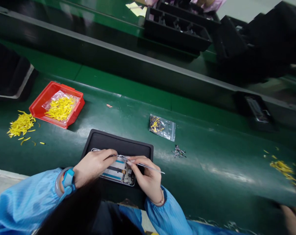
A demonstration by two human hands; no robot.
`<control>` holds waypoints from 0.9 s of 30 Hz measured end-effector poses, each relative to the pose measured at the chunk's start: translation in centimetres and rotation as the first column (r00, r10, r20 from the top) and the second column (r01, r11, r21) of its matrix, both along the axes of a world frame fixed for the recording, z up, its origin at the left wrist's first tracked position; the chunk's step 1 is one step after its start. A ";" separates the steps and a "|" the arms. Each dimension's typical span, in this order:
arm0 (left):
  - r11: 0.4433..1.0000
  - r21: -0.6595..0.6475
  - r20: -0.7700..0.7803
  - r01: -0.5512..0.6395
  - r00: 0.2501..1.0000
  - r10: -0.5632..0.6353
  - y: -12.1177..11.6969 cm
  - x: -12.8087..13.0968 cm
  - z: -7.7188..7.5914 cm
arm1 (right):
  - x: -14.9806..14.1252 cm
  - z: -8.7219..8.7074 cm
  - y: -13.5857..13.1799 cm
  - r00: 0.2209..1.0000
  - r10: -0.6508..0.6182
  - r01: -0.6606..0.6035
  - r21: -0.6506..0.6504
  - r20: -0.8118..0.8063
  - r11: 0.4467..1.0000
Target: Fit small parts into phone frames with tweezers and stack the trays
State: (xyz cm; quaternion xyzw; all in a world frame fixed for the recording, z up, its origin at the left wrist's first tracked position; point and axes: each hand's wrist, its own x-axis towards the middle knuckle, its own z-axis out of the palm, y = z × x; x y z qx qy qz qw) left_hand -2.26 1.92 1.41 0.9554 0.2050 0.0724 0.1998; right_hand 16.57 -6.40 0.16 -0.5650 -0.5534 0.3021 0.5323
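Note:
An opened phone (115,174) lies on a black mat (138,148), with its metal frame, blue strips and a circuit board at the right end showing. My right hand (148,176) is closed around thin metal tweezers (151,168), whose tips point left over the phone's upper edge. My left hand (95,164) reaches across the phone's left part. Its thumb and fingertips are pinched together close to the tweezer tips; whatever is between them is too small to make out.
A red bin (75,112) of yellow strips stands at left, a loose yellow pile (22,124) beside it. A zip bag (166,127) and small parts (179,151) lie right of the mat. Black trays (177,36) stand at the back. Another person's hand (293,220) shows at lower right.

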 end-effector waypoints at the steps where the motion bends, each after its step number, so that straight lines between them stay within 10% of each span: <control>1: 1.000 -0.001 -0.005 -0.001 1.000 0.001 0.0 0.0 0.0 | 0.0 0.0 0.0 1.000 0.001 -0.001 0.000 -0.001 1.000; 27: 1.000 -0.027 -0.064 0.001 0.998 -0.003 0.1 0.0 0.2 | -0.6 0.3 0.9 1.000 0.007 -0.008 -0.043 -0.021 0.999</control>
